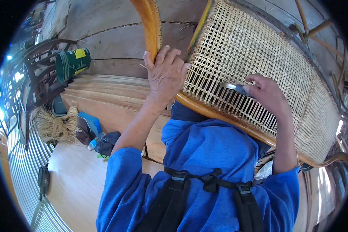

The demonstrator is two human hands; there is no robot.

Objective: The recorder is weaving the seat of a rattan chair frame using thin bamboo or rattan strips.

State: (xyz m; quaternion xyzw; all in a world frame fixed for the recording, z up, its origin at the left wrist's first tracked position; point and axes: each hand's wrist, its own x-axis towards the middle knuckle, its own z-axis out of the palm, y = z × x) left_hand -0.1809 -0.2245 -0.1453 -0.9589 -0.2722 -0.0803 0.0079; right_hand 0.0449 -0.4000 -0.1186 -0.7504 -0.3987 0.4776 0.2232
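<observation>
Across my lap lies a seat or back panel of woven cane [255, 50], set in a varnished curved wooden frame [216, 113]. The strip nearest me has strands mostly in one direction, with wider gaps. My left hand [166, 73] is wrapped over the lower end of a curved wooden arm [146, 17], its thumb beside the panel's left edge. Over the loosely woven strip, my right hand [268, 94] pinches a small tool with a shiny metal blade [229, 86] and a dark grey handle [241, 90]. The blade lies close to the strands; whether its tip passes under one, I cannot tell.
Left of me are stacked wooden boards [108, 91], a green bucket [73, 63] on its side and a dark chair frame [29, 85]. A bundle of cane strands [54, 123] lies near a blue-capped bottle [92, 144] and a dark pouch [107, 143]. Wooden poles [319, 29] stand far right.
</observation>
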